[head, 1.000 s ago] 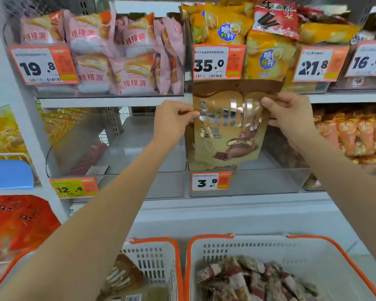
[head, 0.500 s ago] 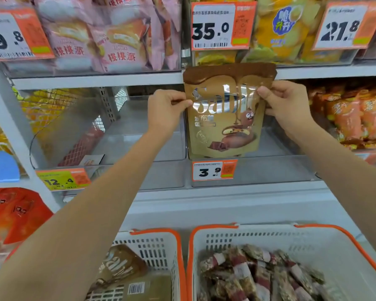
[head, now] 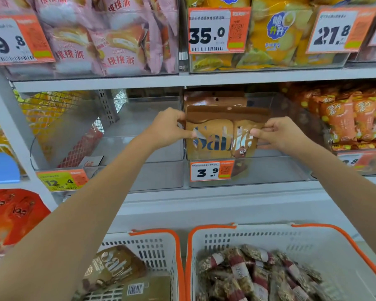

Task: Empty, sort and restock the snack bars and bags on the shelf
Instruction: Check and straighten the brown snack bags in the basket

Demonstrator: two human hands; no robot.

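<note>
Head view of a shop shelf. The left hand (head: 165, 129) and the right hand (head: 278, 132) each pinch an upper side edge of a gold-and-brown snack bag (head: 215, 137), thumb on the front, fingers curled behind. The bag stands upright, its lower part inside a clear bin (head: 269, 174) on the middle shelf (head: 161, 200), directly behind the 3.9 price tag (head: 211, 171). A second brown bag (head: 213, 98) stands just behind it, at 12 o'clock. At 9 o'clock of the held bag lies a neighbouring clear bin (head: 139, 135). At 6 o'clock, two white baskets with orange rims: the left basket (head: 161, 246) holds similar gold bags (head: 115, 266); the right basket (head: 269, 237) holds wrapped snack bars (head: 248, 276).
</note>
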